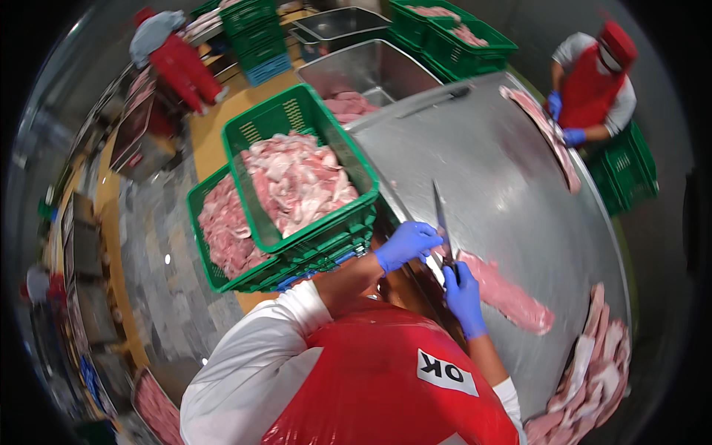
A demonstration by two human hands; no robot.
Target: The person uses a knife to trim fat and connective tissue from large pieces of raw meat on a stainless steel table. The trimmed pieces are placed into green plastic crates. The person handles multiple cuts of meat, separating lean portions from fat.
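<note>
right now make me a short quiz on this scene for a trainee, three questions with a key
1. Which of the person's hands grips the knife?
2. Multiple choice: where does the pink strip of meat nearest the person's hands lie?
a) in a crate
b) on the metal table
c) on the floor
3. True or false: the co-worker across the table wears a green apron.

Key
1. The right hand.
2. b
3. False: it is a red apron.
</note>
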